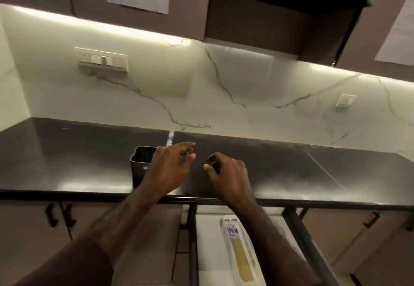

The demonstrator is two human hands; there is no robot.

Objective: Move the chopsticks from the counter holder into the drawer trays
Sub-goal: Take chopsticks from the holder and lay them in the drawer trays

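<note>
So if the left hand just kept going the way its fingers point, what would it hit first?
Most likely the white and blue chopstick sticking up just beyond the left hand's fingertips, beside the black holder. Past that stands only the marble wall. Depth is hard to judge here.

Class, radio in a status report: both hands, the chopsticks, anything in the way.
Left hand open beside black holder. Right hand loosely curled, empty. Chopsticks in drawer tray; one behind left hand. No obstruction.
</note>
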